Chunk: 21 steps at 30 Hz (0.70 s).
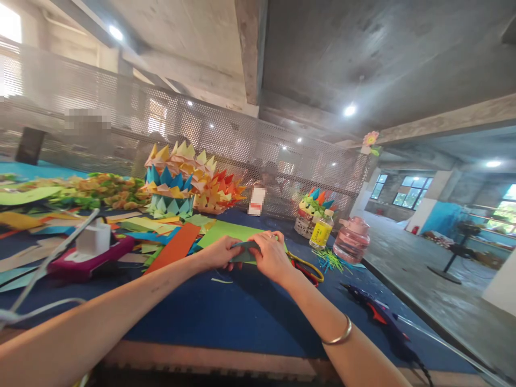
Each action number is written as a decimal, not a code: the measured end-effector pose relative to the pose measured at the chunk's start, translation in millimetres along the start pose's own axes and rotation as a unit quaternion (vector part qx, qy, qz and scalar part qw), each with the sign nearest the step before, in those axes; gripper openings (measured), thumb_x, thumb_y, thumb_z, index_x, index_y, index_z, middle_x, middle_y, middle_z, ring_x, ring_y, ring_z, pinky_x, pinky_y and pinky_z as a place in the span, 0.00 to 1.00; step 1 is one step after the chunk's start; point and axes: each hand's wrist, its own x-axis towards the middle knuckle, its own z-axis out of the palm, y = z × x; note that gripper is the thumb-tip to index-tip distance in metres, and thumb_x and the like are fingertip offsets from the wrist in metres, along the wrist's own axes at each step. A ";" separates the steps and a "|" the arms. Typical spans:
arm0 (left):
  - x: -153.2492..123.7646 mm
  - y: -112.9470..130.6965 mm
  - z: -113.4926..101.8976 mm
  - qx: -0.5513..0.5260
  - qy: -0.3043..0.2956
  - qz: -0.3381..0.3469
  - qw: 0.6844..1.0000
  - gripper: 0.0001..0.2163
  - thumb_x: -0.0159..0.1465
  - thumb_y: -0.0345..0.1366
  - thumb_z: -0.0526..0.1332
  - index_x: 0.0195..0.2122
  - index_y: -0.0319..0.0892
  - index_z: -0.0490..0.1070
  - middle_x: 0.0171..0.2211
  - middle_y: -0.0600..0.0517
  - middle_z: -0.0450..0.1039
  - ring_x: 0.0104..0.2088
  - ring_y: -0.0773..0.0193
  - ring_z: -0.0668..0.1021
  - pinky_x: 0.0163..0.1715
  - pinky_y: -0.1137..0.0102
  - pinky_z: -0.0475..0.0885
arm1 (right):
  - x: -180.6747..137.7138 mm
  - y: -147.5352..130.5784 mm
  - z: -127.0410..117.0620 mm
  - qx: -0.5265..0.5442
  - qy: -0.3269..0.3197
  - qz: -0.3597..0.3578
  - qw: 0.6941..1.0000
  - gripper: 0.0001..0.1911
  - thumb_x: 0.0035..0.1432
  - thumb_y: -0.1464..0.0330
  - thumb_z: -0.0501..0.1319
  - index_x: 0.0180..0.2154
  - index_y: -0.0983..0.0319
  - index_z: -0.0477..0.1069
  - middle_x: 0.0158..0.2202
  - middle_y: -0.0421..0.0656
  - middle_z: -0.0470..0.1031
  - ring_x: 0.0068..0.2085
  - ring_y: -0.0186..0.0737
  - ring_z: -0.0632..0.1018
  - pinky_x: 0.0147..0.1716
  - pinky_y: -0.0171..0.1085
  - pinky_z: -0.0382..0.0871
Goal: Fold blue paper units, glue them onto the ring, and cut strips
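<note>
My left hand and my right hand meet over a small dark green piece of folded paper on the blue table. Both hands pinch the paper, fingers curled on it, one at each end. A light green sheet lies just behind it. Red and yellow handled scissors rest right beside my right wrist, which wears a thin bangle.
Colourful spiky paper models stand at the back, loose paper strips and an orange strip to the left, a pink and white device with cables nearby. A yellow bottle, a pink jar and a glue gun sit right.
</note>
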 end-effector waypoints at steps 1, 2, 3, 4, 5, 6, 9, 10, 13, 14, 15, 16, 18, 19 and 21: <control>0.3 0.1 -0.3 0.000 0.005 -0.001 1.000 0.17 0.54 0.52 0.56 0.29 0.41 0.65 0.19 0.54 0.73 0.14 0.71 0.68 0.13 0.76 0.58 | -0.2 1.0 -0.2 0.004 0.002 -0.001 1.000 0.07 0.60 0.73 0.58 0.41 0.59 0.70 0.41 0.40 0.77 0.46 0.41 0.72 0.50 0.46 0.54; 0.6 0.1 -0.4 0.000 0.010 -0.001 1.000 0.17 0.54 0.52 0.56 0.29 0.41 0.65 0.19 0.54 0.73 0.14 0.71 0.68 0.14 0.76 0.58 | -0.4 1.8 -0.3 0.007 0.005 0.000 1.000 0.09 0.59 0.73 0.57 0.43 0.58 0.70 0.42 0.41 0.76 0.47 0.41 0.71 0.50 0.45 0.53; 0.7 0.1 -0.3 0.001 0.014 -0.002 1.000 0.17 0.54 0.52 0.56 0.29 0.41 0.65 0.19 0.54 0.73 0.14 0.71 0.67 0.14 0.76 0.58 | -0.8 2.2 -0.2 0.008 0.007 0.000 1.000 0.12 0.58 0.74 0.57 0.44 0.58 0.69 0.43 0.42 0.76 0.48 0.42 0.70 0.50 0.45 0.52; 0.8 -0.1 0.0 0.002 0.016 -0.002 1.000 0.17 0.54 0.52 0.55 0.29 0.41 0.65 0.19 0.54 0.73 0.14 0.72 0.67 0.14 0.76 0.58 | -1.2 2.3 0.0 0.009 0.010 0.002 1.000 0.13 0.58 0.74 0.57 0.45 0.58 0.68 0.45 0.42 0.75 0.49 0.42 0.70 0.50 0.45 0.51; 0.7 -0.4 0.4 0.003 0.017 -0.003 1.000 0.17 0.54 0.52 0.55 0.29 0.41 0.64 0.19 0.54 0.73 0.13 0.72 0.67 0.13 0.76 0.58 | -1.6 2.1 0.4 0.008 0.014 0.003 1.000 0.15 0.57 0.75 0.57 0.47 0.58 0.68 0.46 0.43 0.75 0.50 0.43 0.69 0.51 0.45 0.49; 0.5 -0.7 1.0 0.004 0.018 -0.003 1.000 0.17 0.54 0.52 0.55 0.28 0.41 0.64 0.19 0.54 0.73 0.13 0.72 0.66 0.13 0.76 0.58 | -2.1 1.6 0.8 0.007 0.017 0.005 1.000 0.17 0.56 0.74 0.57 0.48 0.58 0.67 0.47 0.44 0.74 0.51 0.44 0.68 0.52 0.46 0.48; -0.8 -1.2 2.7 0.010 0.015 -0.005 1.000 0.16 0.55 0.51 0.54 0.27 0.42 0.64 0.18 0.55 0.72 0.12 0.72 0.65 0.12 0.76 0.57 | -3.3 -0.3 2.7 0.005 0.022 0.008 1.000 0.21 0.54 0.73 0.57 0.51 0.59 0.64 0.50 0.46 0.71 0.54 0.46 0.65 0.55 0.48 0.43; -1.4 -1.1 3.1 0.012 0.014 -0.005 1.000 0.15 0.55 0.50 0.54 0.26 0.42 0.64 0.17 0.55 0.71 0.12 0.72 0.64 0.12 0.76 0.57 | -3.7 -0.8 3.4 0.004 0.021 0.008 1.000 0.23 0.53 0.73 0.57 0.52 0.60 0.64 0.50 0.47 0.71 0.54 0.46 0.65 0.56 0.49 0.42; -2.9 -0.2 3.7 0.014 0.014 -0.006 1.000 0.15 0.56 0.49 0.54 0.25 0.41 0.65 0.16 0.56 0.70 0.11 0.72 0.64 0.12 0.76 0.57 | -4.6 -0.9 5.6 0.004 0.013 0.002 1.000 0.23 0.53 0.74 0.56 0.53 0.60 0.63 0.51 0.47 0.71 0.55 0.45 0.65 0.56 0.49 0.43; -3.2 0.2 3.7 0.014 0.015 -0.006 1.000 0.15 0.57 0.48 0.54 0.25 0.41 0.65 0.15 0.56 0.69 0.11 0.72 0.64 0.12 0.76 0.57 | -4.9 -0.6 6.2 0.003 0.011 0.001 1.000 0.23 0.53 0.74 0.56 0.52 0.60 0.63 0.51 0.47 0.71 0.55 0.45 0.65 0.56 0.49 0.43; -3.4 0.6 3.8 0.014 0.016 -0.007 1.000 0.15 0.57 0.48 0.54 0.24 0.41 0.65 0.15 0.57 0.69 0.11 0.72 0.64 0.13 0.76 0.56 | -5.1 -0.3 6.7 0.003 0.008 0.000 1.000 0.22 0.54 0.74 0.55 0.52 0.60 0.63 0.51 0.47 0.71 0.55 0.45 0.65 0.56 0.49 0.43; -3.6 0.9 3.9 0.013 0.017 -0.007 1.000 0.15 0.57 0.48 0.54 0.24 0.41 0.66 0.14 0.57 0.67 0.11 0.72 0.63 0.13 0.76 0.56 | -5.2 0.0 7.0 0.002 0.007 -0.001 1.000 0.22 0.54 0.74 0.55 0.52 0.60 0.63 0.50 0.47 0.71 0.55 0.45 0.65 0.56 0.49 0.43; -3.9 1.4 4.1 0.009 0.019 -0.010 1.000 0.15 0.57 0.49 0.54 0.24 0.41 0.66 0.12 0.58 0.65 0.11 0.72 0.63 0.13 0.76 0.55 | -5.3 0.4 7.6 0.002 0.005 -0.001 1.000 0.21 0.54 0.74 0.55 0.51 0.60 0.64 0.49 0.47 0.72 0.54 0.45 0.66 0.56 0.50 0.43; -4.1 1.6 4.2 0.007 0.020 -0.011 1.000 0.15 0.56 0.49 0.55 0.23 0.41 0.66 0.12 0.58 0.65 0.11 0.73 0.62 0.12 0.76 0.55 | -5.3 0.5 7.8 0.002 0.004 0.000 1.000 0.21 0.54 0.74 0.55 0.51 0.60 0.64 0.49 0.47 0.72 0.54 0.45 0.66 0.56 0.50 0.43; -4.4 1.8 4.4 -0.001 0.021 -0.014 1.000 0.15 0.56 0.49 0.55 0.24 0.41 0.65 0.13 0.58 0.66 0.11 0.73 0.63 0.12 0.76 0.55 | -5.2 0.4 8.1 0.003 0.005 -0.001 1.000 0.21 0.55 0.73 0.55 0.51 0.59 0.64 0.49 0.47 0.72 0.54 0.46 0.66 0.56 0.49 0.44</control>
